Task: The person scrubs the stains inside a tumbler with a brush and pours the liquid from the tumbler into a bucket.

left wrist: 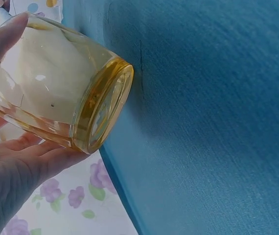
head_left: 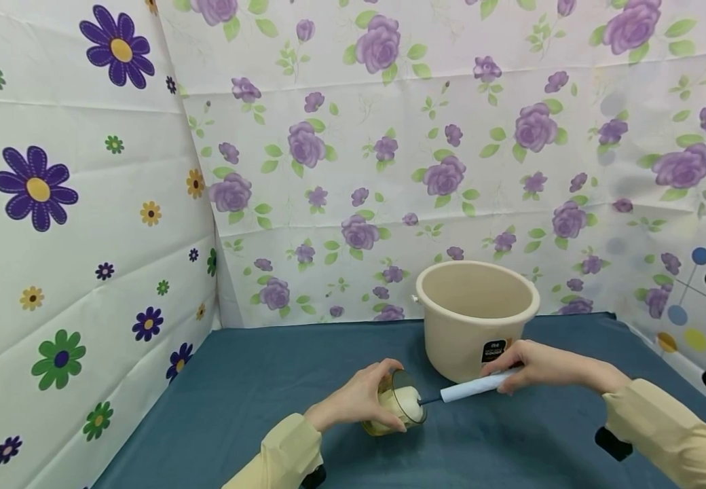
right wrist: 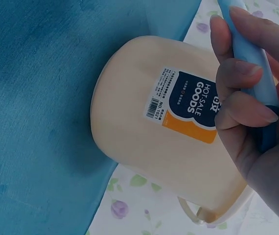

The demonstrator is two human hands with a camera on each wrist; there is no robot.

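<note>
Clearly, left grip point(head_left: 356, 395) curled round tilted amber glass point(left wrist: 105, 103), right grip point(head_left: 536, 367) clamped about pale handle point(head_left: 472, 387)

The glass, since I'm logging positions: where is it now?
In the head view, the glass is low, just right of centre, tilted in the left hand, the brush head inside.

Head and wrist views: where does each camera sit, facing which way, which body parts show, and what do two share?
Head: on the head, facing forward and down; left hand, right hand, sleeves show.
Left wrist: on that wrist, facing the glass; parts of both hands show.
Right wrist: on that wrist, facing handle and bucket; right hand shows.
Head and right wrist share the bucket.
</note>
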